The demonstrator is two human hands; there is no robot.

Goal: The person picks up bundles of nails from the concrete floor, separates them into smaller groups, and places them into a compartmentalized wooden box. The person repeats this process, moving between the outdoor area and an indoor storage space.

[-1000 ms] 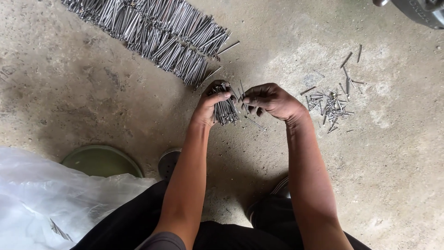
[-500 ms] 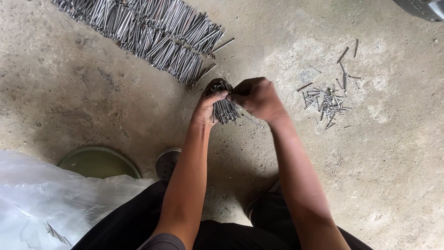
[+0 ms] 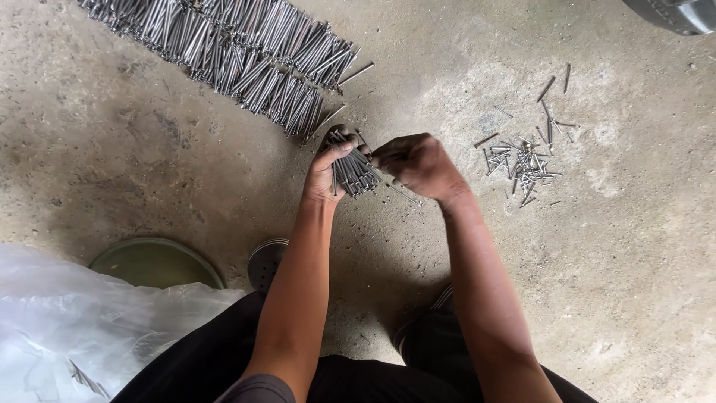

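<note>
1. My left hand is clenched around a bundle of nails, held just above the concrete floor in front of my knees.
2. My right hand is closed too, fingertips pinching at the right edge of that bundle; one nail sticks out below it, slanting down to the right.
3. The two hands almost touch, with the bundle between them.
4. Just beyond my left hand lies a long row of nails, laid side by side and running up to the left.
5. To the right of my right hand, a small loose scatter of nails sits on the floor.
6. Near my left elbow are a green round lid and a crumpled clear plastic bag.
</note>
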